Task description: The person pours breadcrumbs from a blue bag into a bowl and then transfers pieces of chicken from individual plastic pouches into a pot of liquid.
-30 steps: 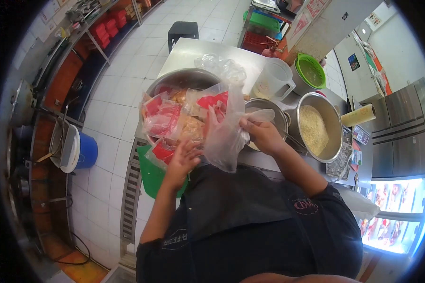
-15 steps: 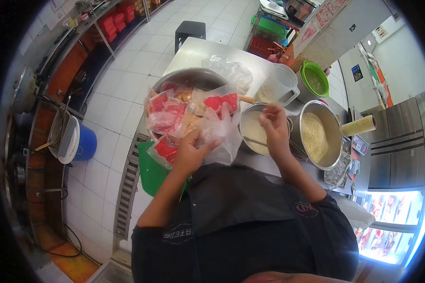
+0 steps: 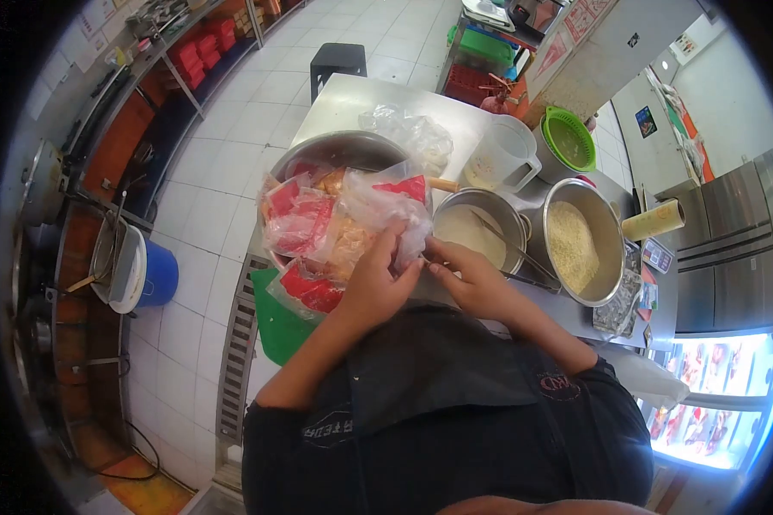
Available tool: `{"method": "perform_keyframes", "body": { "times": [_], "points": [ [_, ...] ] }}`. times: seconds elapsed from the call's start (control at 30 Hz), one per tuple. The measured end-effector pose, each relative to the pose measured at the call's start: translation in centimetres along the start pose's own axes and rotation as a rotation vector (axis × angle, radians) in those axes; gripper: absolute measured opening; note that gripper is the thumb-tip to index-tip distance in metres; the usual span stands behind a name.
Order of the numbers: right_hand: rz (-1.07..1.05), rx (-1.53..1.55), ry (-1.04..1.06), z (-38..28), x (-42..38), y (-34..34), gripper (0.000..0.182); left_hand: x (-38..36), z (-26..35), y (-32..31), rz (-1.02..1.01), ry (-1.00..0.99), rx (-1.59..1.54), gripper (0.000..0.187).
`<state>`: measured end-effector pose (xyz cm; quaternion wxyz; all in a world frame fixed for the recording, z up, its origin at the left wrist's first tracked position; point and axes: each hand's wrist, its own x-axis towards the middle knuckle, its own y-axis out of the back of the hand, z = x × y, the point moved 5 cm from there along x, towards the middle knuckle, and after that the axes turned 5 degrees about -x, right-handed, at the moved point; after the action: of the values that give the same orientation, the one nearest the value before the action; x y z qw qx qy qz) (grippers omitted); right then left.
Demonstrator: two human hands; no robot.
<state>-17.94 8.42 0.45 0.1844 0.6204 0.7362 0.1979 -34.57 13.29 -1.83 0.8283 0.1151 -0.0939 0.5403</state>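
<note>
Both hands meet at a clear plastic bag (image 3: 414, 236) beside the right rim of a large metal bowl (image 3: 365, 142). My left hand (image 3: 380, 279) has its fingers around the bag's lower left side. My right hand (image 3: 465, 273) pinches the bag's edge at its right. In the bowl lie bagged orange-brown food (image 3: 349, 249) and clear bags with red parts (image 3: 296, 219). Another red piece in plastic (image 3: 318, 293) hangs over the bowl's near edge. A pot of pale liquid (image 3: 464, 236) with a utensil in it stands just beyond my right hand.
A bowl of pale crumbs (image 3: 571, 249), a clear pitcher (image 3: 500, 159) and a green basket (image 3: 569, 142) stand on the metal table (image 3: 339, 99). Crumpled plastic (image 3: 408, 133) lies behind the large bowl. A blue bucket (image 3: 159, 273) is at left, a black stool (image 3: 337, 62) behind.
My right hand has come down and left from above the pot to the bag. My left hand has moved right, and the bag is now gathered between both hands.
</note>
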Motion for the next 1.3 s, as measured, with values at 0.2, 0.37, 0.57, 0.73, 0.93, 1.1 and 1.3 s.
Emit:
{"method": "perform_keyframes", "body": {
  "times": [0.2,0.37,0.57,0.73,0.93,1.1,1.3],
  "points": [
    [0.118,-0.175,0.282,-3.7,-0.2,1.7,0.028,0.2,2.8,0.2,-0.044,0.053,0.445,0.057],
    [-0.017,0.277,0.141,-0.5,0.0,-0.1,0.031,0.4,4.3,-0.2,-0.067,-0.069,0.363,0.06],
    [0.179,0.995,-0.035,0.1,2.1,-1.1,0.041,0.3,4.9,-1.4,-0.103,-0.158,0.409,0.064],
    [0.299,1.058,-0.069,0.5,3.0,-0.2,0.041,0.4,4.9,-1.4,-0.1,-0.188,0.39,0.06],
    [0.038,0.768,-0.152,2.1,2.8,-3.0,0.029,1.5,6.1,-0.5,0.031,-0.461,0.414,0.05],
    [0.034,0.314,-0.331,-0.2,3.8,-0.8,0.026,1.0,6.0,-1.2,-0.029,-0.535,0.505,0.036],
    [0.192,1.208,-0.3,3.6,4.6,-2.0,0.042,1.4,4.2,-1.7,-0.015,-0.13,0.591,0.011]
  ]
}}
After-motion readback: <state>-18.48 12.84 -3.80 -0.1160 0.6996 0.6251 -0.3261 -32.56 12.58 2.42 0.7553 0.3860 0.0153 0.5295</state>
